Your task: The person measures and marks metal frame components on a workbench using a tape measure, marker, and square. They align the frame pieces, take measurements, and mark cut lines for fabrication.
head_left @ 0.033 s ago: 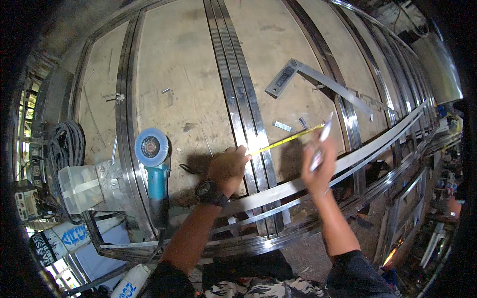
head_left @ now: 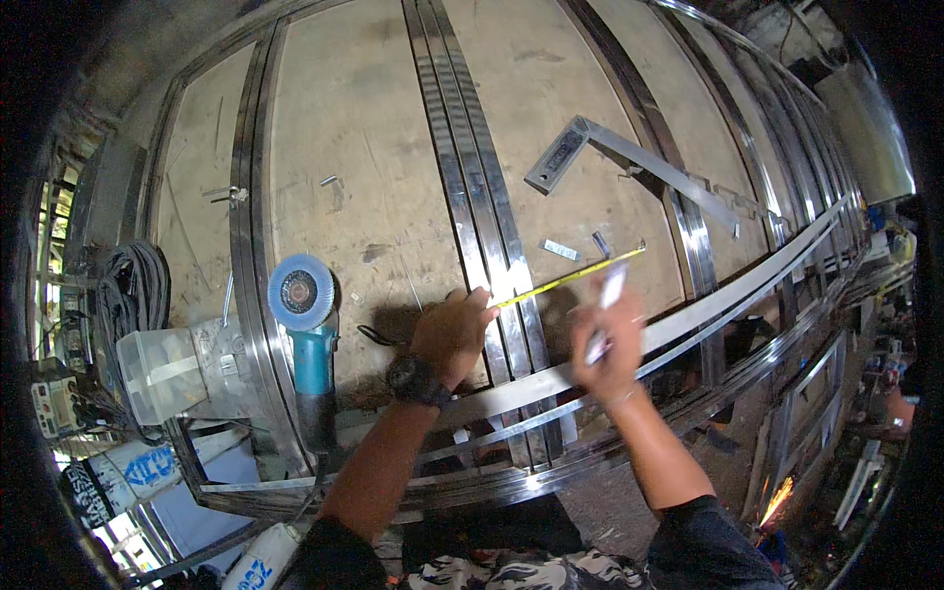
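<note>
My left hand [head_left: 452, 339], with a black watch on its wrist, is closed round a tape measure whose case is hidden in the fist. Its yellow blade [head_left: 565, 281] runs out to the right across the polished metal bars [head_left: 482, 221], with the end over the board. A dark strap loop shows left of the fist. Just below the blade's far end, my right hand [head_left: 608, 344] is closed on a slim white, pen-like tool [head_left: 612, 285], blurred by motion. Beyond the blade lie two small metal pieces [head_left: 560, 250] and a try square [head_left: 559, 157], its blade resting across another bar.
An angle grinder [head_left: 312, 359] with a blue disc stands left of my left arm. A clear plastic box [head_left: 162, 374] and coiled black cable [head_left: 133, 295] are at the left edge. Long flat strips [head_left: 688, 320] cross the near side. Sparks [head_left: 777, 500] fly at lower right.
My right hand has moved left and nearer to me with the white tool, uncovering the blade's far end. The left hand stays put. The sparks at lower right have grown.
</note>
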